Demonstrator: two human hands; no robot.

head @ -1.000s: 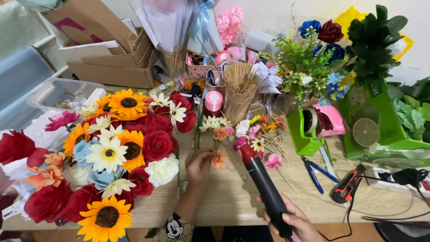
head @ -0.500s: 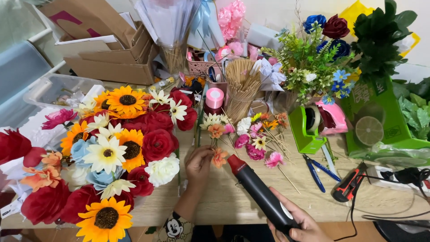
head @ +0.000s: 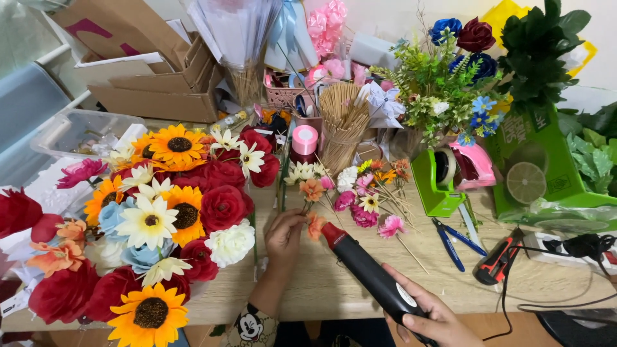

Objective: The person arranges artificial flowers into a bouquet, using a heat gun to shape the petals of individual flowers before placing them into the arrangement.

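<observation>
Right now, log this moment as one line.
left hand: holds small orange flower | right hand: grips black hot-air tool, red tip at flower | wooden table

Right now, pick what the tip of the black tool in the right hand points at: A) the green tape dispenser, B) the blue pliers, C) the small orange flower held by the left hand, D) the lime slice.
C: the red tip of the black tool, gripped by the right hand, sits right beside the orange flower that the left hand holds over the table.
</observation>
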